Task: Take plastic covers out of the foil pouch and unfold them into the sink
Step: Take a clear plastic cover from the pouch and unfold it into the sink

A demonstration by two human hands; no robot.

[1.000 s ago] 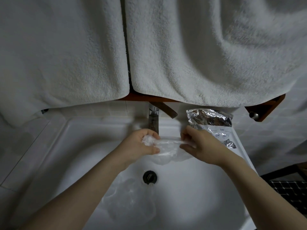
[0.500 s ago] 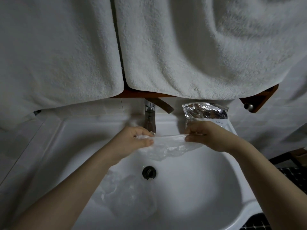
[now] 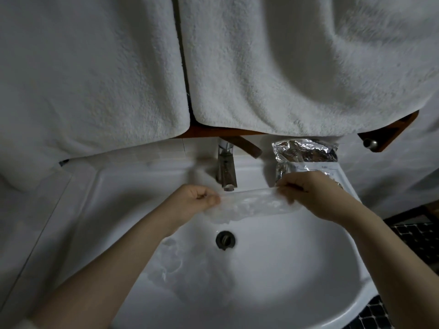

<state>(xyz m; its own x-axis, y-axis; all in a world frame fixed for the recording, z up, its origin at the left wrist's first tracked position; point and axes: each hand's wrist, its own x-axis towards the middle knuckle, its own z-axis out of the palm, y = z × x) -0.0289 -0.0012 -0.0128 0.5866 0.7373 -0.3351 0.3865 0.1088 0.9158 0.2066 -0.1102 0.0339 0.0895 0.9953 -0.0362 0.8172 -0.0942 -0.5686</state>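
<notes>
White towels (image 3: 297, 67) are hung over a wooden rail (image 3: 225, 132) above a white sink (image 3: 297, 269); a metal tap (image 3: 226, 169) is mounted at the back rim, and a round drain (image 3: 225, 239) is set in the basin floor.

Left hand (image 3: 192, 200): forearm is extended up from the lower left, fingers are curled, and one end of a clear plastic cover (image 3: 249, 206) is pinched between thumb and forefinger.

Right hand (image 3: 313, 193): forearm is extended up from the lower right, fingers are curled, and the opposite end of the same cover is pinched.

Plastic cover: held stretched between both hands, just below the tap spout and above the drain, with its lower part hung slack over the basin.

Second plastic cover (image 3: 180, 267): laid spread in the basin, beside the left forearm.

Foil pouch (image 3: 306, 154): placed on the back right sink rim, partly hidden behind the right hand, top crumpled.
</notes>
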